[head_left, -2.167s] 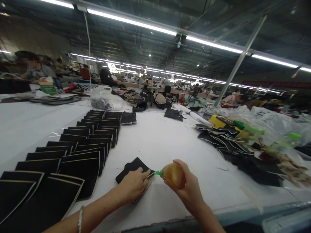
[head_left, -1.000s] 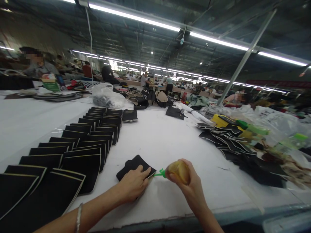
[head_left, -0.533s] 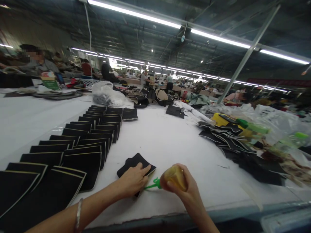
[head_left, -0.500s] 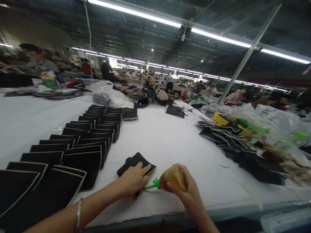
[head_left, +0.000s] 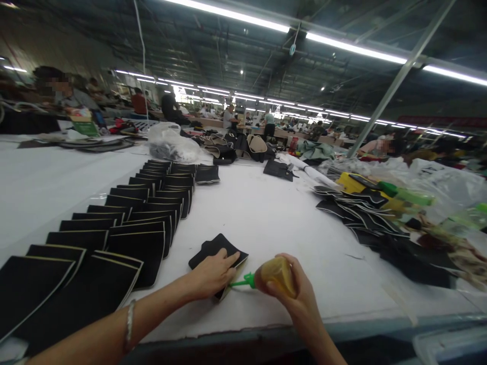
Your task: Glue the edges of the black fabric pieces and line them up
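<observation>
My left hand [head_left: 215,274] lies on a small black leather-like piece [head_left: 207,252], its fingers stretched out and pressing it to the white table. The piece has a pale edge on its right side. Held on its side in my right hand [head_left: 300,289] is a squeeze bottle [head_left: 277,275] with amber contents. Its thin green nozzle [head_left: 243,281] points left, and the tip meets the piece's right edge near the lower corner. What leaves the nozzle, if anything, is too small to see.
Overlapping rows of black pieces [head_left: 142,243] spread along the left. A loose pile of black pieces [head_left: 353,208] lies at right, beside a yellow container [head_left: 352,183] and clear plastic bags [head_left: 437,177]. A stuffed plastic bag [head_left: 173,142] stands at the back. Other people work beyond.
The view has shifted slightly, so everything sits a little further right and higher. Both hands keep nearly the same pose, with the nozzle at the piece's edge.
</observation>
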`<action>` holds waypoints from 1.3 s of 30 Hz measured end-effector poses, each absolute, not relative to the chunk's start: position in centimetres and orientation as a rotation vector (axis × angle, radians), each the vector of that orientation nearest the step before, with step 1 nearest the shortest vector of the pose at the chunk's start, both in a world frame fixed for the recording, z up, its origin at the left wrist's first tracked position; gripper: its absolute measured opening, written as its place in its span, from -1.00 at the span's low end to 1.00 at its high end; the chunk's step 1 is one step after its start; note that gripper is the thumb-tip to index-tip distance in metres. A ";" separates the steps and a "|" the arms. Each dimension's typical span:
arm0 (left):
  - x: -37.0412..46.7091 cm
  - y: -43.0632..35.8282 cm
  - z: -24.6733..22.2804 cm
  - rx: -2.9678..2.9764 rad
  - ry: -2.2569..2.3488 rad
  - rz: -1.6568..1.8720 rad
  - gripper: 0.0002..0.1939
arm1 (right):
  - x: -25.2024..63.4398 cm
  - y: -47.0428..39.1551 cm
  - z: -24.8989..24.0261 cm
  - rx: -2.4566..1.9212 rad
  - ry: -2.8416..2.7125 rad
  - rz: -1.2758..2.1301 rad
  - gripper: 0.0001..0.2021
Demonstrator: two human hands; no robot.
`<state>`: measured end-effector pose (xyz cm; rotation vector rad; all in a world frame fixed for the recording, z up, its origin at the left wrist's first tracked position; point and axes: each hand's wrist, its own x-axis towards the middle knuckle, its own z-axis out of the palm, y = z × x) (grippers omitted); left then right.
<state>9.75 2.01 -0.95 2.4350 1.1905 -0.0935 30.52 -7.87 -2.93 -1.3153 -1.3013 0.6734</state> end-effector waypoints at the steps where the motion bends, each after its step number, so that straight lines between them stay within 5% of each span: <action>1: 9.8 2.1 -1.0 2.431 1.174 -0.095 -0.46 | 30.5 -7.9 -3.0 -1.292 -1.314 0.693 -0.50; 23: 9.6 2.6 -1.9 2.564 0.934 -0.132 -0.57 | 31.0 -7.6 -2.9 -1.262 -1.330 0.678 -0.50; 39: 9.9 2.3 -1.3 2.348 1.144 -0.055 -0.43 | 33.0 -6.7 -3.0 -1.272 -1.381 0.570 -0.51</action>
